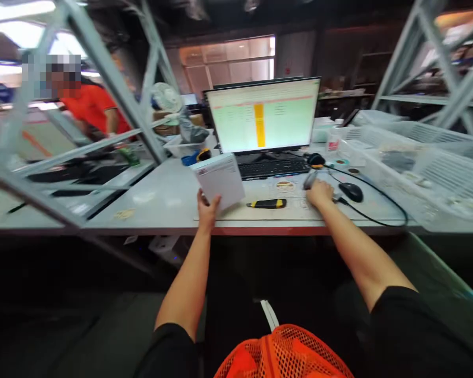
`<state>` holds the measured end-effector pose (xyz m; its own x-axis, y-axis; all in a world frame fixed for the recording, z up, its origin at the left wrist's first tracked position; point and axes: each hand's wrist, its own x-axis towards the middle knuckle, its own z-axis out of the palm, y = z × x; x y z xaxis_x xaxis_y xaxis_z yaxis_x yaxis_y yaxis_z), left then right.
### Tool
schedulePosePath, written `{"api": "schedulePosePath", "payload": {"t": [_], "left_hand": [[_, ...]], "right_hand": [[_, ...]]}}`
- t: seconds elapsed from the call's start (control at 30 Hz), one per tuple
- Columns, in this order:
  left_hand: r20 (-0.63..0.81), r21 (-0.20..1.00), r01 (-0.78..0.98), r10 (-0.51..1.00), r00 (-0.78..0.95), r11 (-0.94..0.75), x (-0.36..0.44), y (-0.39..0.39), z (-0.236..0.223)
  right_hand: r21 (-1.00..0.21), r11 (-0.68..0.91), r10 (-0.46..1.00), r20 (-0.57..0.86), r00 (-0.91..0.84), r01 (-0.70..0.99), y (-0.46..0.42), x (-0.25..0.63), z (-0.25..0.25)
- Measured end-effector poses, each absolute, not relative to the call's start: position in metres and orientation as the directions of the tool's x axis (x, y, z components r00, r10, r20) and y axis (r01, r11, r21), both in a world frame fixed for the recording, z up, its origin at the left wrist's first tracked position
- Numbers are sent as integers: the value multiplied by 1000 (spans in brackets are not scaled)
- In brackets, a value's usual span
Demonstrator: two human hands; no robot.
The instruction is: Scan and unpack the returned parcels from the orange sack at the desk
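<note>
My left hand (207,211) is closed on the lower left corner of a flat white box (221,184), which it holds tilted above the table with a printed label along its top. My right hand (320,193) is wrapped round a grey corded handheld scanner (309,181), its head pointing left; most of the handle is hidden by the fingers. Between the hands, near the front edge, lies a black and yellow utility knife (267,203). To the right of my right hand rests a black computer mouse (351,191).
A monitor (240,123) with a lit table of rows stands behind a black keyboard (274,167). White plastic baskets (425,173) line the right side, and a black cable (394,207) loops before them. Grey metal frames (114,79) rise at both sides. A person in orange (92,107) is beyond the left frame.
</note>
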<state>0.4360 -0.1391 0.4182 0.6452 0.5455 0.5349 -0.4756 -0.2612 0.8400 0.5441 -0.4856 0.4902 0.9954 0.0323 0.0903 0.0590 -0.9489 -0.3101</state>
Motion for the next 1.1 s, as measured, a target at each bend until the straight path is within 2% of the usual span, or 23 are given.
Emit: {"api": "schedulePosePath", "payload": {"t": [0.1, 0.17, 0.27, 0.3, 0.37, 0.43, 0.5, 0.6, 0.73, 0.93, 1.03, 1.1], "left_hand": [[479, 863, -456, 642, 599, -218, 407, -112, 412], [470, 870, -448, 614, 634, -204, 406, -120, 416], [508, 861, -407, 542, 669, -305, 402, -135, 431], [527, 849, -388, 523, 670, -358, 399, -138, 437], [565, 811, -344, 485, 667, -473, 393, -142, 448], [598, 761, -304, 440, 670, -573, 390, -146, 458], [624, 709, -284, 389, 677, -645, 392, -151, 464], [641, 640, -266, 309, 703, -721, 398, -160, 471], [628, 567, -203, 259, 734, -798, 399, -162, 481], [701, 430, -71, 284, 654, -900, 394, -128, 493], [726, 475, -38, 367, 582, -879, 396, -112, 481], [731, 538, -65, 427, 532, -841, 399, -105, 466]], "right_hand": [[-298, -955, -10, 86, 996, 16, -478, 578, 472], [-291, -957, -27, 83, 996, -2, -487, 591, 469], [-291, -957, -21, 103, 994, 10, -499, 596, 476], [-302, -952, 12, 142, 990, 55, -503, 592, 481], [-348, -903, 156, 279, 948, 251, -510, 575, 494], [-391, -755, 349, 441, 827, 527, -518, 545, 509], [-400, -562, 481, 554, 680, 724, -525, 510, 523], [-379, -425, 532, 630, 566, 822, -528, 475, 537], [-347, -526, 517, 594, 616, 776, -522, 491, 528], [-253, -856, 351, 356, 866, 451, -525, 575, 475], [-241, -901, 299, 257, 919, 360, -525, 593, 459], [-240, -904, 296, 248, 922, 355, -523, 592, 458]]}}
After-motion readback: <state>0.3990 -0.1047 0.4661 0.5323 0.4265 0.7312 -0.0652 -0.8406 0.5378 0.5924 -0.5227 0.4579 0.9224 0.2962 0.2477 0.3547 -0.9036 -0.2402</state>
